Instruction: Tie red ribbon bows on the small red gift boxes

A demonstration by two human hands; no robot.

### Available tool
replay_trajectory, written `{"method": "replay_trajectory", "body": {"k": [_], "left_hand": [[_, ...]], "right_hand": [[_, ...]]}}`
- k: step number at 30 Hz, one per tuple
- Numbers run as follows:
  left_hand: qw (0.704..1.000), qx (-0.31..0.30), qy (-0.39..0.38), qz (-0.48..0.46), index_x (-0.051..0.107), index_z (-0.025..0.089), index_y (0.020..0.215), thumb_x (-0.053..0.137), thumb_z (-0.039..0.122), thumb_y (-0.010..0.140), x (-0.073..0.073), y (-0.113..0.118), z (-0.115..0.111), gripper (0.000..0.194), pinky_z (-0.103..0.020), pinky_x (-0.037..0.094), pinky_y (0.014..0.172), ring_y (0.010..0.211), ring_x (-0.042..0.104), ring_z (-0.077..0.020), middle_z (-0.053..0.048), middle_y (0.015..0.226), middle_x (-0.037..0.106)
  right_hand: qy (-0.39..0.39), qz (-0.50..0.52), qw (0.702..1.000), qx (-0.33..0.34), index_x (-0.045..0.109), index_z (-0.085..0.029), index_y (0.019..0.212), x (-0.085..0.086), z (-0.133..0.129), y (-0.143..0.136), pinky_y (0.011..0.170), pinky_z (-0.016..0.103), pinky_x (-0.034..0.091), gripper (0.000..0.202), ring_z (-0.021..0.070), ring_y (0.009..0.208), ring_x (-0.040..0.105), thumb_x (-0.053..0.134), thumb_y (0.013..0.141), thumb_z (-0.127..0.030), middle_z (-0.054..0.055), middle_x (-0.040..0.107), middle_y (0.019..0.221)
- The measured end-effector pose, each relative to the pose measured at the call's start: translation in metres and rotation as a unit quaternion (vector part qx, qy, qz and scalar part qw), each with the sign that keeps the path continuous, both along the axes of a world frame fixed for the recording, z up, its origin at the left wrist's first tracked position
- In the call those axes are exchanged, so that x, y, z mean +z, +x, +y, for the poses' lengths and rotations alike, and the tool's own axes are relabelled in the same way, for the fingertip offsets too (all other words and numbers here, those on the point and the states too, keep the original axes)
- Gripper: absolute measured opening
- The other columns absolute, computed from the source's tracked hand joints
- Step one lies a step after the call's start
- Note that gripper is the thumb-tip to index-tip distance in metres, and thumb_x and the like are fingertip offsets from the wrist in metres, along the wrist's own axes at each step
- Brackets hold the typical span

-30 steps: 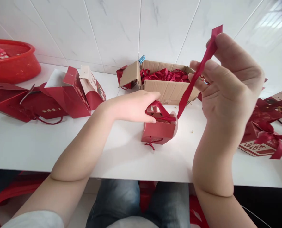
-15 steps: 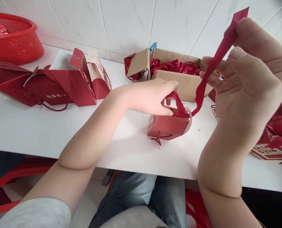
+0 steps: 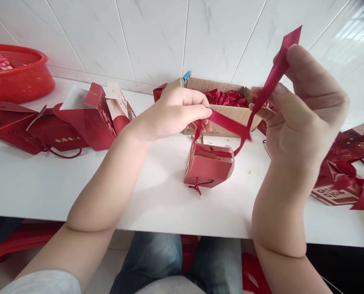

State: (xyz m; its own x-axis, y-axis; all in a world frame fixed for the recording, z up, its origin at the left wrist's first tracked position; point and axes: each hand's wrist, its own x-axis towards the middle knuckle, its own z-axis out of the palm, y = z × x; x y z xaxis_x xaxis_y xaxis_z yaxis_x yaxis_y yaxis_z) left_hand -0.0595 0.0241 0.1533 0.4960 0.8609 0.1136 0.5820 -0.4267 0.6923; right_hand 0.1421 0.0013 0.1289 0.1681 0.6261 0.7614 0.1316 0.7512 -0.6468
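Observation:
A small red gift box point(image 3: 209, 166) stands on the white table in front of me, with a twisted cord on its near side. Red ribbon point(image 3: 229, 123) runs through the top of the box and rises in two lengths that cross right of it. My left hand point(image 3: 182, 110) is above the box, pinching one length between thumb and fingers. My right hand point(image 3: 304, 94), raised at the right, grips the other length, whose cut end sticks up past the fingertips.
An open cardboard box point(image 3: 225, 109) of red ribbons stands behind. Red gift boxes point(image 3: 65, 134) and a red basket point(image 3: 19, 83) are at left. More boxes, one with a bow point(image 3: 342, 183), lie at right.
My left hand has lifted away from the box top, drawing its ribbon length up and across the other. My right hand still holds its end. The view has shifted slightly.

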Motion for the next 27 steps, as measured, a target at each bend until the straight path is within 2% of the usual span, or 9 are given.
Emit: {"method": "replay_trajectory", "body": {"k": [6, 9, 12, 14, 17, 20, 22, 24, 27], "left_hand": [[0.991, -0.036, 0.013, -0.127, 0.064, 0.019, 0.091, 0.048, 0.041, 0.088, -0.005, -0.001, -0.001, 0.028, -0.036, 0.051, 0.075, 0.097, 0.064, -0.0234, -0.002, 0.088, 0.068], [0.981, -0.051, 0.007, -0.19, 0.062, 0.019, 0.1, 0.051, 0.036, 0.088, -0.005, -0.002, -0.002, 0.023, -0.035, 0.051, 0.078, 0.094, 0.063, -0.02, -0.002, 0.095, 0.069], [0.973, -0.055, 0.011, -0.224, 0.06, 0.018, 0.099, 0.053, 0.033, 0.088, -0.003, -0.003, -0.005, 0.02, -0.035, 0.051, 0.079, 0.092, 0.063, -0.0192, -0.004, 0.097, 0.069], [0.973, -0.046, 0.023, -0.223, 0.058, 0.018, 0.097, 0.052, 0.033, 0.088, -0.001, -0.004, -0.008, 0.018, -0.035, 0.051, 0.078, 0.093, 0.063, -0.0202, -0.005, 0.098, 0.068], [0.978, -0.045, 0.028, -0.201, 0.056, 0.02, 0.097, 0.049, 0.033, 0.089, 0.001, -0.006, -0.009, 0.017, -0.035, 0.051, 0.077, 0.092, 0.064, -0.0203, -0.005, 0.096, 0.067], [0.982, -0.06, 0.015, -0.177, 0.053, 0.021, 0.094, 0.045, 0.031, 0.09, 0.002, -0.008, -0.007, 0.014, -0.034, 0.05, 0.072, 0.083, 0.064, -0.0179, -0.001, 0.082, 0.062], [0.984, -0.067, 0.023, -0.161, 0.053, 0.021, 0.092, 0.043, 0.031, 0.09, 0.003, -0.01, -0.006, 0.014, -0.033, 0.048, 0.069, 0.079, 0.063, -0.0163, 0.0, 0.077, 0.058], [0.99, -0.068, 0.044, -0.119, 0.054, 0.021, 0.094, 0.049, 0.036, 0.087, 0.002, -0.012, -0.007, 0.017, -0.032, 0.046, 0.07, 0.082, 0.061, -0.0166, 0.0, 0.083, 0.058], [0.994, -0.073, 0.077, -0.019, 0.058, 0.024, 0.106, 0.065, 0.044, 0.076, 0.001, -0.013, -0.009, 0.038, -0.028, 0.044, 0.072, 0.092, 0.058, -0.0186, -0.002, 0.102, 0.06]], "right_hand": [[0.022, 0.03, 0.999, 0.012, 0.072, -0.025, 0.108, 0.002, 0.001, 0.002, 0.08, 0.038, 0.063, 0.036, 0.0272, 0.117, 0.06, 0.064, 0.079, -0.005, 0.003, 0.068, 0.12], [0.014, 0.017, 0.999, 0.037, 0.072, -0.029, 0.108, 0.003, 0.002, 0.002, 0.082, 0.039, 0.061, 0.037, 0.0253, 0.112, 0.064, 0.056, 0.082, -0.008, -0.002, 0.068, 0.118], [-0.017, 0.014, 0.998, 0.058, 0.07, -0.034, 0.109, 0.005, -0.002, -0.002, 0.076, 0.039, 0.063, 0.037, 0.0224, 0.098, 0.069, 0.055, 0.082, -0.013, -0.007, 0.066, 0.121], [-0.028, 0.006, 0.998, 0.05, 0.068, -0.036, 0.113, 0.005, -0.007, -0.007, 0.072, 0.037, 0.063, 0.037, 0.0216, 0.096, 0.069, 0.057, 0.083, -0.018, -0.007, 0.062, 0.128], [-0.044, -0.027, 0.999, 0.017, 0.063, -0.04, 0.12, 0.005, -0.01, -0.012, 0.076, 0.037, 0.062, 0.037, 0.0234, 0.106, 0.066, 0.059, 0.085, -0.027, -0.008, 0.055, 0.137], [-0.055, -0.041, 0.998, 0.003, 0.062, -0.04, 0.121, 0.004, -0.009, -0.011, 0.082, 0.038, 0.06, 0.037, 0.0242, 0.112, 0.063, 0.06, 0.085, -0.034, -0.008, 0.052, 0.141], [-0.047, -0.033, 0.998, 0.014, 0.064, -0.04, 0.118, 0.005, -0.007, -0.007, 0.086, 0.039, 0.059, 0.035, 0.0228, 0.109, 0.064, 0.061, 0.084, -0.032, -0.008, 0.054, 0.138], [-0.04, -0.028, 0.999, 0.024, 0.066, -0.04, 0.115, 0.007, -0.007, -0.003, 0.087, 0.04, 0.058, 0.034, 0.0222, 0.106, 0.065, 0.062, 0.083, -0.03, -0.008, 0.057, 0.135], [-0.053, -0.039, 0.998, 0.02, 0.066, -0.04, 0.115, 0.008, -0.008, 0.003, 0.082, 0.04, 0.059, 0.032, 0.0233, 0.104, 0.066, 0.063, 0.084, -0.033, -0.006, 0.059, 0.131]]}}
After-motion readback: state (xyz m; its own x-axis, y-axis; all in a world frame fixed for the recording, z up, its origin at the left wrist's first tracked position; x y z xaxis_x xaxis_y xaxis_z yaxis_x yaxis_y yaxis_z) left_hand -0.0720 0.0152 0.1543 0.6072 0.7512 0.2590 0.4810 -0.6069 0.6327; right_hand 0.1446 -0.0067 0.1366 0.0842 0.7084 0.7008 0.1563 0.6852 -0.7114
